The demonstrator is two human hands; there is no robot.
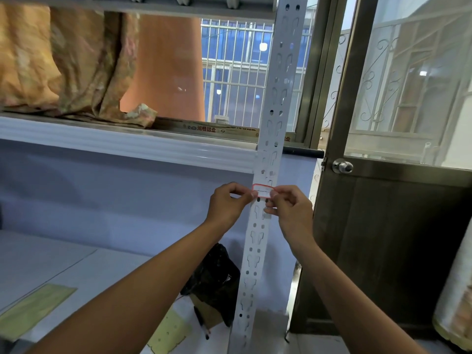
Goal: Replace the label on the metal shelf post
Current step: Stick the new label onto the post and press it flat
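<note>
Red-bordered white label (262, 191) held flat against front of perforated metal shelf post (270, 139), just below shelf beam (122, 146). Left hand (227, 203) pinching label's left edge, right hand (288, 209) pinching right edge. Black bag (214, 279) on lower shelf beside post.

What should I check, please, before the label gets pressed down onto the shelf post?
1. Both hands on the label: ok. The left hand pinches its left end and the right hand its right end.
2. Label in front of the post: ok, it spans the post's width.
3. Label level: ok, its red border looks roughly horizontal.
4. Label stuck flat yet: cannot tell.
5. Spot free of holes: not ok, punched holes sit just above and below the label.
6. Old label fully removed: cannot tell.
</note>
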